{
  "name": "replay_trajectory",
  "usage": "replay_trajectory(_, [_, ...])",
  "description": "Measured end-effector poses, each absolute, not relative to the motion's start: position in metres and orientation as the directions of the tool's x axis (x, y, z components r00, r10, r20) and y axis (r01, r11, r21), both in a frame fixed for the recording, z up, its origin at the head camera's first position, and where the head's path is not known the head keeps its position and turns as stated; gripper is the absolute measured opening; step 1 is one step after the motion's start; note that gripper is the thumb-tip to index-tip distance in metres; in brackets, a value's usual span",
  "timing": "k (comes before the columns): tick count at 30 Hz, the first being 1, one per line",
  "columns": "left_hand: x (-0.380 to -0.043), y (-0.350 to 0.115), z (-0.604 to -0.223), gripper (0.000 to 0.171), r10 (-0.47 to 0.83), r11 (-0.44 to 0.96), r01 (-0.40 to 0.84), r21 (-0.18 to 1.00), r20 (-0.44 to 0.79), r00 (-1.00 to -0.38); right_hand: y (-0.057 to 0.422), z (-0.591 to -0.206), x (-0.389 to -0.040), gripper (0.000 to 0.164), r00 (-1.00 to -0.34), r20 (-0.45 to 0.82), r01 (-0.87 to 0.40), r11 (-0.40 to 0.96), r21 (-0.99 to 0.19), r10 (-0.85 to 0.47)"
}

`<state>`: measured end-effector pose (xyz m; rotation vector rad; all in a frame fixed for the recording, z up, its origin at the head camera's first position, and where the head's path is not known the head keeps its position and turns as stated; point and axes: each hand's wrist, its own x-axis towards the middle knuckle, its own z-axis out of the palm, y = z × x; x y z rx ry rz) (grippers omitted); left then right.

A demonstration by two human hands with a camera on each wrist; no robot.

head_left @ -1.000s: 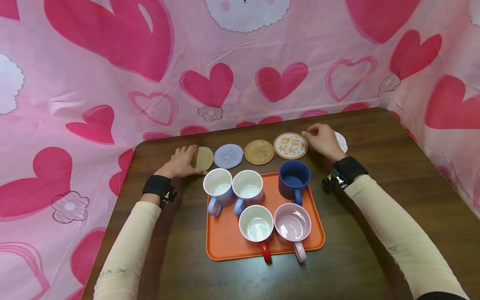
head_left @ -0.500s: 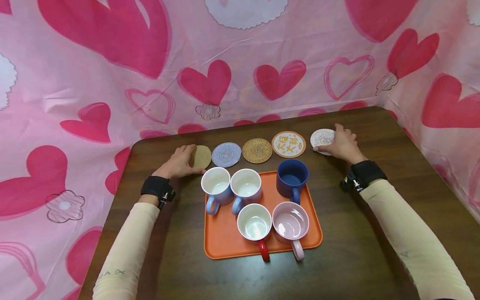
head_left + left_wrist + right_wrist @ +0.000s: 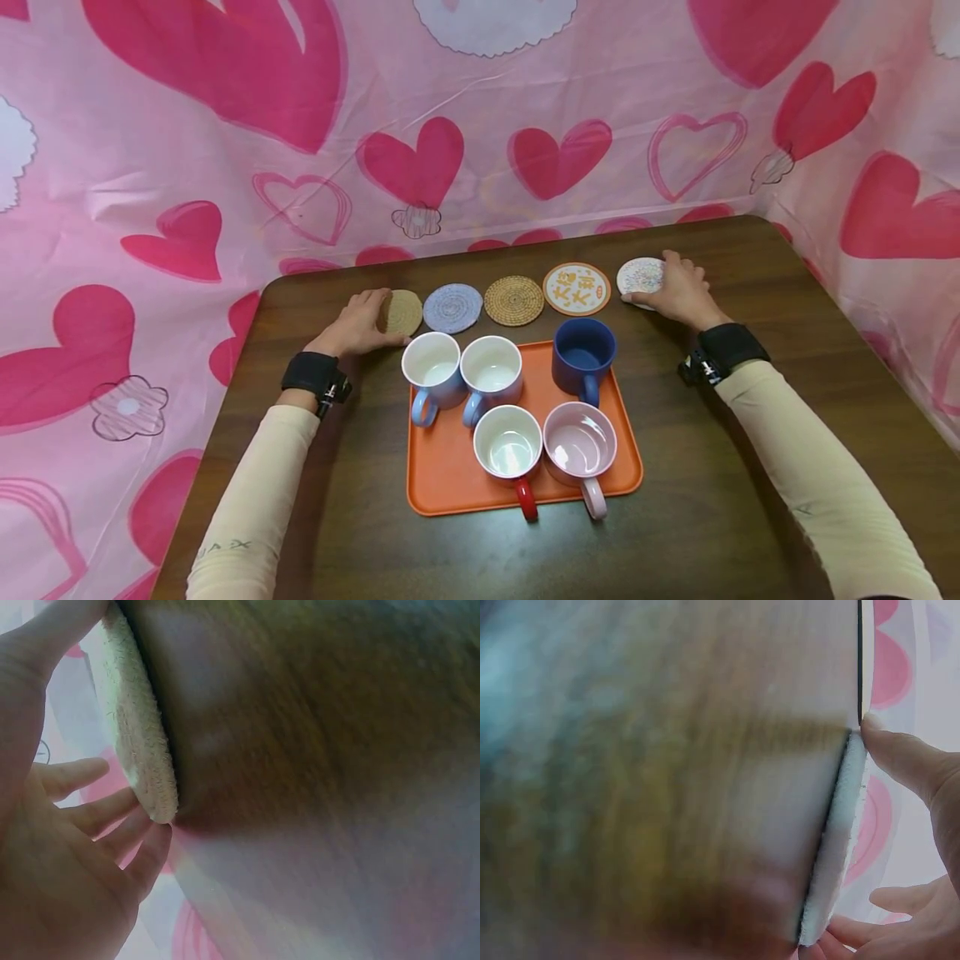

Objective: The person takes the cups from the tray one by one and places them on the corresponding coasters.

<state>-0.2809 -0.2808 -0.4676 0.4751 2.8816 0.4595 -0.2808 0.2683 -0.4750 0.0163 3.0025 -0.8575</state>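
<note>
At the left end of a row of coasters, my left hand (image 3: pixel 357 327) holds a tan round coaster (image 3: pixel 407 313) by its edge, thumb on the near side and fingers on the far side. The left wrist view shows fingertips against the rim of this coaster (image 3: pixel 139 727), which lies flat on the table. At the right end, a white speckled coaster (image 3: pixel 640 277) is held the same way by my right hand (image 3: pixel 684 293). In the right wrist view, thumb and fingers meet opposite edges of the white coaster (image 3: pixel 834 851). Part of each coaster hides behind the hand.
Between the hands lie a lavender-blue coaster (image 3: pixel 453 308), a woven brown coaster (image 3: pixel 513 301) and an orange-rimmed coaster (image 3: pixel 577 289). An orange tray (image 3: pixel 442 475) carries light blue mugs (image 3: pixel 492 371), a navy mug (image 3: pixel 583 358), a red-handled mug (image 3: pixel 510 446) and a pink mug (image 3: pixel 580 442).
My right hand has gone from beside the orange-rimmed coaster rightward to the white coaster and taken it by the edge, drawing it slightly left. My left hand stays at the tan coaster.
</note>
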Motion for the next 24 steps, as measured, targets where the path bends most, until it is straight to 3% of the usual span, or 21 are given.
replay_trajectory(24, [-0.270, -0.276, -0.464, 0.105, 0.316, 0.908, 0.266, 0.323, -0.110, -0.942, 0.259, -0.476, -0.286, 0.108, -1.000, -0.005, -0.016, 0.867, -0.498, -0.021])
